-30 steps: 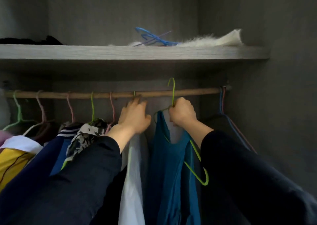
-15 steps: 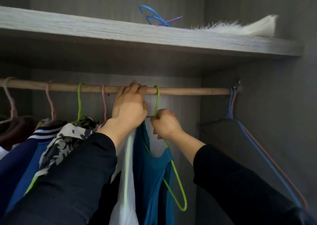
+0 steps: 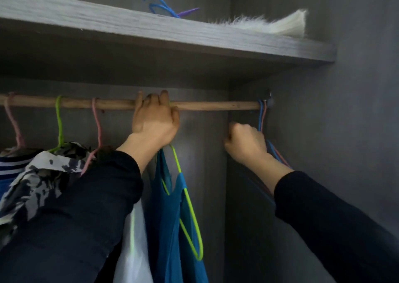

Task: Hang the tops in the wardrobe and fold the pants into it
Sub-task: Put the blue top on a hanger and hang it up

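My left hand (image 3: 155,120) is hooked over the rail (image 3: 216,105), fingers curled round the wood right where the lime hanger (image 3: 190,207) carrying the teal top (image 3: 166,213) goes up to it. The hook itself is hidden under my palm. I judge the grip does two jobs: it seats that hook and it holds back the crowd of clothes on the left so nothing slides along.

The teal top hangs straight below my wrist, near the middle of the rail, with a white garment (image 3: 131,250) pressed against its left side. Further left a patterned top (image 3: 43,174) hangs beside a pink hanger (image 3: 97,127), partly under my sleeve.

My right hand (image 3: 246,144) is at the rail's right end, balled into a fist and touching the pair of empty hangers (image 3: 262,118), one blue and one pink, that hang against the wardrobe's side wall. My fingertips face away, so I cannot tell whether they have closed round the wires or only rest beside them. Reaching there makes sense to me, since the next top needs a free hanger.

On the shelf (image 3: 172,34) above lie more blue hangers (image 3: 159,4) and, towards its right end, something white and furry (image 3: 269,24). No pants are in view, so I take the folding to be undone.
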`<action>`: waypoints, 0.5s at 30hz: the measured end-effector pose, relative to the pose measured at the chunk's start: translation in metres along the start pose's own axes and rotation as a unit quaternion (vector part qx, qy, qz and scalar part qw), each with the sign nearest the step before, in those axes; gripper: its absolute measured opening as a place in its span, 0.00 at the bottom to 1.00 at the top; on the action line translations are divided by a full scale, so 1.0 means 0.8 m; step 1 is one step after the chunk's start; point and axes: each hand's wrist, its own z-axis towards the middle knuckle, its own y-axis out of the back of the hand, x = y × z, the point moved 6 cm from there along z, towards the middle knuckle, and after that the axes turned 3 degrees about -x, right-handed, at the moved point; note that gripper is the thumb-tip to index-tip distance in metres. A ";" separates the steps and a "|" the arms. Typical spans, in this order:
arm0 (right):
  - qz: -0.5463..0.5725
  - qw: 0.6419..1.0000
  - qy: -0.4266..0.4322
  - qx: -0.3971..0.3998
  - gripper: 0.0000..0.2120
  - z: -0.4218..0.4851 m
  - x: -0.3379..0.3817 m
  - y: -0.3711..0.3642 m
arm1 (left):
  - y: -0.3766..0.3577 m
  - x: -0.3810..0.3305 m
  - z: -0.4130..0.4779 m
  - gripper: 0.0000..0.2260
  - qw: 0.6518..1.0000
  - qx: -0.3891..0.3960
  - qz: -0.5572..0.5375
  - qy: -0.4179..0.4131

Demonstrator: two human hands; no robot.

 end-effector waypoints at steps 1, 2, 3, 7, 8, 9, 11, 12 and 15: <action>-0.043 0.999 0.006 -0.018 0.12 0.001 -0.010 0.006 | -0.005 -0.006 -0.001 0.29 1.000 -0.004 0.004 -0.007; -0.077 0.997 0.008 -0.025 0.14 0.001 -0.020 0.010 | -0.008 -0.010 -0.002 0.30 1.000 -0.011 0.007 -0.015; -0.104 0.994 0.001 -0.021 0.17 0.000 -0.029 0.013 | -0.011 -0.013 -0.003 0.31 0.999 -0.019 0.009 -0.023; -0.188 0.980 -0.059 0.012 0.27 0.000 -0.060 0.009 | -0.013 -0.012 -0.005 0.26 0.999 -0.035 0.018 -0.034; -0.204 0.977 -0.062 0.016 0.24 0.000 -0.064 0.008 | -0.013 -0.011 -0.005 0.25 0.999 -0.034 0.018 -0.035; -0.217 0.974 -0.060 0.021 0.20 0.000 -0.067 0.006 | -0.013 -0.011 -0.005 0.25 0.999 -0.033 0.017 -0.034; -0.232 0.972 -0.038 0.029 0.17 -0.001 -0.069 0.004 | -0.014 -0.010 -0.005 0.23 0.999 -0.032 0.012 -0.029; -0.232 0.972 -0.026 0.034 0.17 -0.001 -0.068 0.003 | -0.014 -0.009 -0.005 0.23 0.999 -0.030 0.008 -0.025; -0.193 0.980 -0.024 0.038 0.14 0.000 -0.063 0.006 | -0.014 -0.008 -0.006 0.24 1.000 -0.025 -0.001 -0.015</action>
